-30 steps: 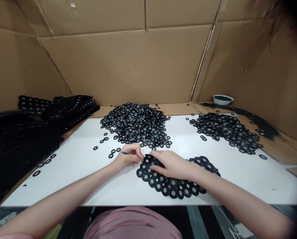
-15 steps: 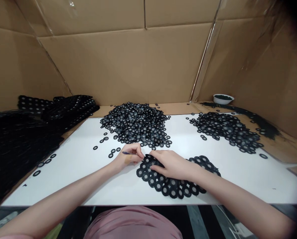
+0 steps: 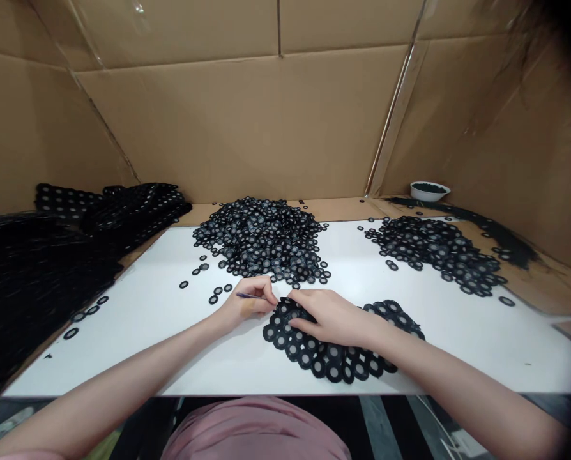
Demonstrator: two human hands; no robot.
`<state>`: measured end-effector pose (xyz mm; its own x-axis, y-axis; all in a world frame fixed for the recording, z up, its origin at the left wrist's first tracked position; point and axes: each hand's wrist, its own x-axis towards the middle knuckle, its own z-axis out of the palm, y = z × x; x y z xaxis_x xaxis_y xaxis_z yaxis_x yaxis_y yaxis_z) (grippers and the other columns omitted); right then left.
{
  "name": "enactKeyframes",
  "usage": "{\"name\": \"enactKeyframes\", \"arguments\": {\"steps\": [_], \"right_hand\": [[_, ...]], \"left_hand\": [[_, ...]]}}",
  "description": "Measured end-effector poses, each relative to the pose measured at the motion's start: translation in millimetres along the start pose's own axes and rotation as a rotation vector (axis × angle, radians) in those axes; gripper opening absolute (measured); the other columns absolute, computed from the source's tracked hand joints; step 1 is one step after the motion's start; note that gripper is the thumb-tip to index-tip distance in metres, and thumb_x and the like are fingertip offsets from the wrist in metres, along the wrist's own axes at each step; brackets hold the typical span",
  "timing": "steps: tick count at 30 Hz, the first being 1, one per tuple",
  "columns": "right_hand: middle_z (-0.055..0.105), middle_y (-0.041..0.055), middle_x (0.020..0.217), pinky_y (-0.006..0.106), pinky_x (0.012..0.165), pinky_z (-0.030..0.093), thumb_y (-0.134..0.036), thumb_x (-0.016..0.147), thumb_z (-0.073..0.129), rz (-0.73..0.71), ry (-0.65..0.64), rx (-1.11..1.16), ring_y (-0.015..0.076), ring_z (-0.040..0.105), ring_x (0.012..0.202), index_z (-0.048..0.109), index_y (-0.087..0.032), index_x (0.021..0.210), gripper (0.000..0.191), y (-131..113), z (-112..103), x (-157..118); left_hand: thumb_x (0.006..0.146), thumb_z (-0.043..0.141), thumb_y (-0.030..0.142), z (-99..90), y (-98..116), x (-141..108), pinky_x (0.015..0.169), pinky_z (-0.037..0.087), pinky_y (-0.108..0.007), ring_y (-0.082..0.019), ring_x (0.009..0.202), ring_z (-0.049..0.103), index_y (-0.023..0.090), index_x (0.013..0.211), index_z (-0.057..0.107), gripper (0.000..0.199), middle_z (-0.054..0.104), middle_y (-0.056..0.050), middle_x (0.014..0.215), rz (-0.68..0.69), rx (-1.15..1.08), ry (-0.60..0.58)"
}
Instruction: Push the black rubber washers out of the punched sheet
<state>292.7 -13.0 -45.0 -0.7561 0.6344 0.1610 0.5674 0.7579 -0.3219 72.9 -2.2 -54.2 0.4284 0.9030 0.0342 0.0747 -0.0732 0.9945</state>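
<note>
My left hand (image 3: 246, 303) pinches a thin dark pick (image 3: 247, 296) between thumb and fingers, its tip pointing left. Beside it, my right hand (image 3: 331, 317) lies on a joined cluster of black rings with grey centres (image 3: 333, 359), fingers gripping its upper edge. The two hands nearly touch above that cluster. Its part under my right palm is hidden. A large heap of similar loose rings (image 3: 261, 239) lies just beyond my hands. A few single rings (image 3: 213, 299) lie near my left hand.
A second heap of rings (image 3: 433, 252) lies on the white table (image 3: 122, 345) at the right. Black ringed sheets (image 3: 36, 275) are piled at the left. A white bowl (image 3: 429, 190) stands at the back right. Cardboard walls (image 3: 242, 115) enclose the back and sides.
My left hand and its pick have shifted slightly to the right. My right hand and the joined rings have barely moved.
</note>
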Motion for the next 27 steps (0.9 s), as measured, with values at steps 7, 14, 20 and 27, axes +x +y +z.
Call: {"name": "enactKeyframes", "arguments": {"steps": [7, 14, 20, 27], "right_hand": [[0.064, 0.0049, 0.088, 0.026, 0.06, 0.033, -0.037, 0.09, 0.051, 0.0, 0.001, -0.01, 0.0197, 0.06, 0.075, 0.048, -0.018, 0.096, 0.021, 0.0, 1.3, 0.0], [0.064, 0.0054, 0.088, 0.026, 0.061, 0.035, -0.036, 0.09, 0.051, 0.001, -0.006, -0.019, 0.02, 0.06, 0.076, 0.048, -0.018, 0.095, 0.019, -1.4, -0.2, -0.4], [0.064, 0.0053, 0.088, 0.026, 0.06, 0.034, -0.036, 0.09, 0.051, 0.009, -0.009, -0.035, 0.0201, 0.06, 0.076, 0.048, -0.018, 0.094, 0.019, -2.9, -0.9, -0.9], [0.064, 0.0049, 0.088, 0.026, 0.061, 0.034, -0.036, 0.09, 0.052, 0.008, -0.011, -0.046, 0.0199, 0.06, 0.076, 0.048, -0.018, 0.095, 0.019, -3.1, -2.1, -1.0]], "left_hand": [[0.063, 0.067, 0.011, 0.2, 1.2, -0.8, 0.044, 0.034, -0.018, -0.007, 0.05, 0.046, 0.011, 0.061, 0.058, 0.01, 0.055, -0.001, 0.064, -0.027, 0.001, 0.0], [0.062, 0.068, 0.013, 1.6, 2.2, 0.1, 0.044, 0.035, -0.018, -0.007, 0.049, 0.046, 0.011, 0.06, 0.057, 0.011, 0.055, 0.0, 0.063, -0.029, -0.001, -0.012], [0.063, 0.068, 0.013, 1.7, 3.3, -0.1, 0.044, 0.034, -0.018, -0.007, 0.049, 0.046, 0.011, 0.06, 0.057, 0.011, 0.055, 0.0, 0.063, -0.037, 0.002, -0.015], [0.063, 0.067, 0.013, 2.3, 3.7, -0.8, 0.045, 0.034, -0.018, -0.008, 0.052, 0.046, 0.011, 0.061, 0.058, 0.01, 0.055, -0.001, 0.063, -0.042, 0.021, -0.007]]}}
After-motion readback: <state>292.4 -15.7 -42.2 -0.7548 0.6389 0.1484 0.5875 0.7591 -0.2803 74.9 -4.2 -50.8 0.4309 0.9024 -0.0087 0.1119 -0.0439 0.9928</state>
